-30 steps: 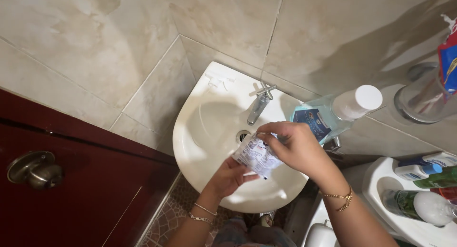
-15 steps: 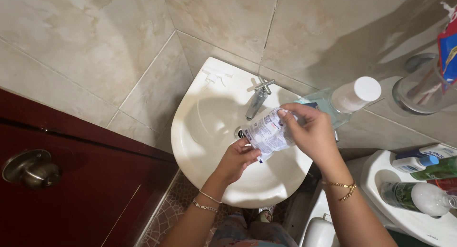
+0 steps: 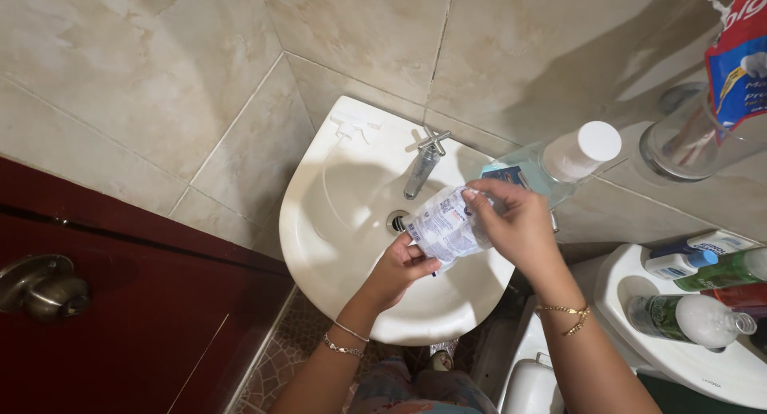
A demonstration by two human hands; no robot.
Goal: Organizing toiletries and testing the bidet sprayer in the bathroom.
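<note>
Both hands have a small white sachet [image 3: 444,226] held up over the white sink [image 3: 319,246], just in front of the faucet [image 3: 419,168] and roughly above the drain [image 3: 397,221]. The left hand [image 3: 399,269] comes up from below with its fingers [image 3: 415,262] pinched shut on the sachet's lower edge. The right hand [image 3: 519,226] reaches in from the side, wrist bent, fingers [image 3: 479,198] clamped on the top right corner of the packet.

If this is a tear-open, the sensible way is probably to keep the lower pinch firm and close to the tear line, and pull the corner sideways rather than yanking up, so nothing squirts out. Staying over the basin seems smart too.

Both forearms angle inward, bracelets on each wrist. A clear bottle with blue liquid and a white cap [image 3: 559,162] sits just behind the right hand, and more bottles sit off to the right.
</note>
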